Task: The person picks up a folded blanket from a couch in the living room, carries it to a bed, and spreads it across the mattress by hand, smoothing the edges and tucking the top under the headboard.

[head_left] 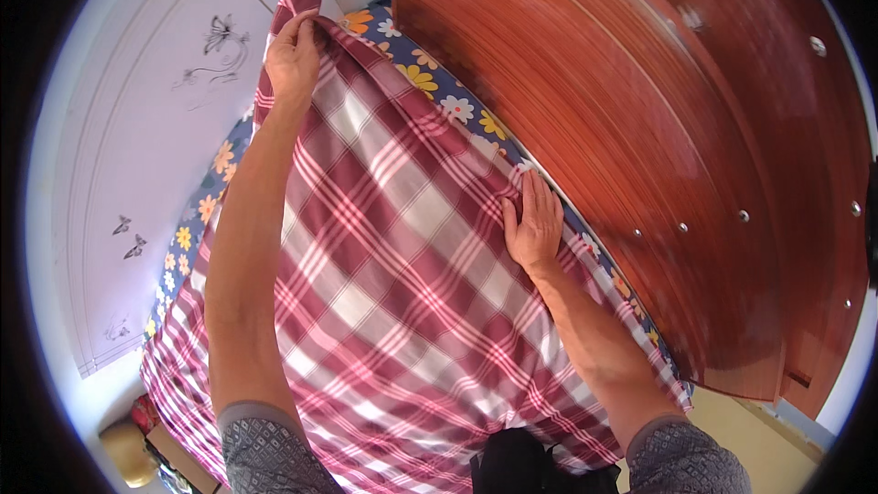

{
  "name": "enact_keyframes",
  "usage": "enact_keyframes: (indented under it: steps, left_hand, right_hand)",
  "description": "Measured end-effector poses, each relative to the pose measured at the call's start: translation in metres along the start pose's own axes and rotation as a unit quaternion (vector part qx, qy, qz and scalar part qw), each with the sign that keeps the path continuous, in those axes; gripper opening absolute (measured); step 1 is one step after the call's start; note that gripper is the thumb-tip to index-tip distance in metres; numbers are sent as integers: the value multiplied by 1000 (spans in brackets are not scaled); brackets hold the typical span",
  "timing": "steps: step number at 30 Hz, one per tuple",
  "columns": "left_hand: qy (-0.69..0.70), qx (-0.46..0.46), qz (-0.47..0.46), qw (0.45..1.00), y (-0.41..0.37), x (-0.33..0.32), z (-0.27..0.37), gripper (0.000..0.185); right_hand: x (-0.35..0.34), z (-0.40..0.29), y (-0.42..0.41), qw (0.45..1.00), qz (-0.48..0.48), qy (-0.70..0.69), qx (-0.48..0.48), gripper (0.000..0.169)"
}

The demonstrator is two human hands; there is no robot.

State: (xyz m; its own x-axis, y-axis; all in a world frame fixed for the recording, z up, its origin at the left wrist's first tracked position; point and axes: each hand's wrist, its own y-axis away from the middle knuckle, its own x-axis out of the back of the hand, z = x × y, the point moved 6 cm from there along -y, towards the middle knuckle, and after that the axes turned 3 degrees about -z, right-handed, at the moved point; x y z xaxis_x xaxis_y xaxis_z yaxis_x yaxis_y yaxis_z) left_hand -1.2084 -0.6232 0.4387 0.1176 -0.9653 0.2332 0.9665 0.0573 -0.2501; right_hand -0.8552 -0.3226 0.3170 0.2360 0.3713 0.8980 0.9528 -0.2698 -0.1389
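Note:
A plaid cloth (411, 274) in maroon, pink and white lies spread before me over a bed cover with a floral pattern (458, 108) on dark blue. At its far left corner my left hand (293, 58) pinches the cloth's edge between thumb and fingers, with a flap of cloth standing up past the fingertips. My right hand (535, 219) lies flat on the cloth near its right edge, fingers together and thumb apart, gripping nothing. Folds run along the cloth's far right edge between the two hands.
A glossy reddish wooden panel (617, 116) with round metal studs borders the right side. On the left is a pale panel (137, 151) with butterfly drawings. A gold-coloured rounded object (129, 454) and a cardboard box (180, 456) are at the lower left; yellowish floor (741, 439) shows lower right.

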Motion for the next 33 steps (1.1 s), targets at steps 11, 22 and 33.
enact_keyframes:
  steps: [11,22,33]
  left_hand:
    - [-76,67,-86,991,-20,-33,-101,62]
    - [-448,84,-123,882,28,-121,-119,74]
    - [-398,20,-35,916,17,-95,-77,26]
  right_hand:
    - [-14,12,-5,999,33,-36,15,51]
    - [-17,10,-4,1000,5,-13,16,55]
    - [-21,18,2,999,22,-26,18,51]
